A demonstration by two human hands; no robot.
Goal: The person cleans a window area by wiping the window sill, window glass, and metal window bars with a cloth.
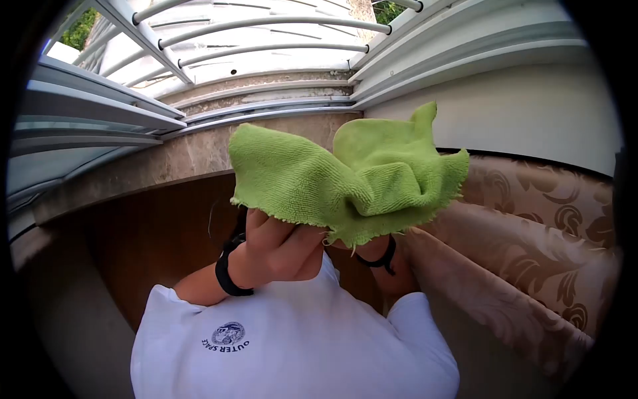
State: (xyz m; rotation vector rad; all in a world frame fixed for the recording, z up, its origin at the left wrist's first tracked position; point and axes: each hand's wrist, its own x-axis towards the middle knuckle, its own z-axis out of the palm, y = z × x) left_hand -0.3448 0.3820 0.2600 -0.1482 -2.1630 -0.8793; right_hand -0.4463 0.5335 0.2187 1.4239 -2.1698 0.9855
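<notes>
A green cloth (299, 173) with frayed edges is spread and bunched up in front of my chest, near the window sill. My left hand (279, 247), with a black band at the wrist, has its fingers closed on the cloth's lower left edge. Most of my right hand (344, 245) is hidden beneath the cloth; its wrist, also with a dark band, shows below the folds, and its fingers are out of sight.
Beyond the cloth runs a stone sill (159, 158) with white window tracks and curved white bars (279, 21). A glass pane in a frame (86, 126) stands at the left. Patterned curtain fabric (531, 233) hangs at the right.
</notes>
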